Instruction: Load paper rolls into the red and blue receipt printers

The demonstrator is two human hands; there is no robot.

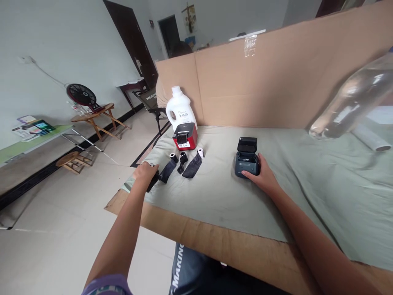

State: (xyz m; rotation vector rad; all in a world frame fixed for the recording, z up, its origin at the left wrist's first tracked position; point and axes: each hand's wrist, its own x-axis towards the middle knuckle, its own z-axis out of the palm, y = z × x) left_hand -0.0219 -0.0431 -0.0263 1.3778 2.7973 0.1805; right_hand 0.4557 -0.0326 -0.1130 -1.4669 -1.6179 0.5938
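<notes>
A small dark portable printer [246,166] stands on the cloth with its lid tipped up. My right hand [263,174] grips it from the right side, thumb across the front. At the left end of the table, my left hand [145,172] is closed over a roll with a black strip [152,184] hanging from it; the fingertips are partly hidden. Just right of it lie more small rolls with unrolled black strips: one roll [168,168], a narrower curled one [182,160] and a white-cored one [195,163].
Behind the rolls stand a red and black box-shaped device [186,137] and a white jug [180,104]. A cardboard panel [245,86] borders the table's back. At right are a large clear bottle [353,98] and a white tube [373,138]. The wooden edge [196,225] runs along the front.
</notes>
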